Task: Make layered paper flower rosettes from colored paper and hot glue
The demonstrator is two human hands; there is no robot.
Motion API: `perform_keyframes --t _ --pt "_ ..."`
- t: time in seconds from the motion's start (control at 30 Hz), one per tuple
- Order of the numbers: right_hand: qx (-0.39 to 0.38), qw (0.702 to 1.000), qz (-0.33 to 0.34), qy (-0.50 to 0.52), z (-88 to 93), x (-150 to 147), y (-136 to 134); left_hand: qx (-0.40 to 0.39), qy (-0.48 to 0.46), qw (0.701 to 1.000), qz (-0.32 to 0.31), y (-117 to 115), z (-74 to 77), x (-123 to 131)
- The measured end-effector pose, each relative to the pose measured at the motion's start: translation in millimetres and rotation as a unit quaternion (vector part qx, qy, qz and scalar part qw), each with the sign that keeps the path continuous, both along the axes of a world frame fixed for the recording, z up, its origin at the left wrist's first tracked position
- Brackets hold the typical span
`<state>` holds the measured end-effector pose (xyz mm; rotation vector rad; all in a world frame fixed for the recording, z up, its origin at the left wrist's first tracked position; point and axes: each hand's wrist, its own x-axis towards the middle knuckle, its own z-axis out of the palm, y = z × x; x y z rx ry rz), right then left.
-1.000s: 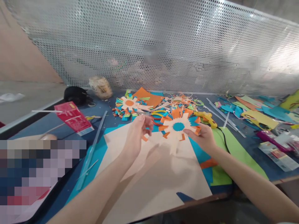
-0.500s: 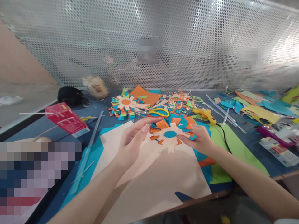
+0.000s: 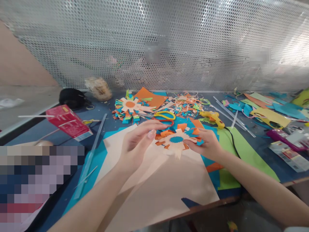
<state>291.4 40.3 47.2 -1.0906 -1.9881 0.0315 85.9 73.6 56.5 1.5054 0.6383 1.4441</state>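
Observation:
A layered paper flower (image 3: 176, 139) with a blue centre, cream petals and orange and blue strips is held at its right edge by my right hand (image 3: 208, 141), with the thumb in front. At the flower's left side, my left hand (image 3: 136, 141) is curved with thumb and fingers apart, and nothing shows between them. Below both hands lies a large cream paper sheet (image 3: 159, 190). Just behind the flower are scissors (image 3: 166, 114) with yellow and red handles. A similar flower with an orange centre (image 3: 130, 104) rests farther back on the left.
Paper scraps (image 3: 185, 103) lie along the metal mesh panel (image 3: 169, 71). To the right are a yellow glue gun (image 3: 213, 118) with a black cord, green paper (image 3: 251, 161) and clear glue sticks (image 3: 234, 116). A red carton (image 3: 69, 122) with a straw stands left, near a blurred-out person (image 3: 36, 183).
My left hand has drawn slightly left, leaving a gap between its fingers and the flower. My right hand keeps its hold, and the flower stays nearly in place.

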Motion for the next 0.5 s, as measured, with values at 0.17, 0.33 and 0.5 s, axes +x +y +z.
perform_keyframes --t 0.17,0.33,0.5 --pt "-0.001 1.000 0.017 0.016 1.0 0 -1 -0.061 -0.021 0.998 -0.025 4 3.9 -1" --pt "-0.091 0.994 0.053 0.025 4.1 3 -4 -0.069 0.022 0.995 -0.069 4 14.4 -1" --pt "-0.098 0.993 0.052 0.035 2.8 5 -4 -0.088 0.044 0.994 -0.055 5 13.1 -1"
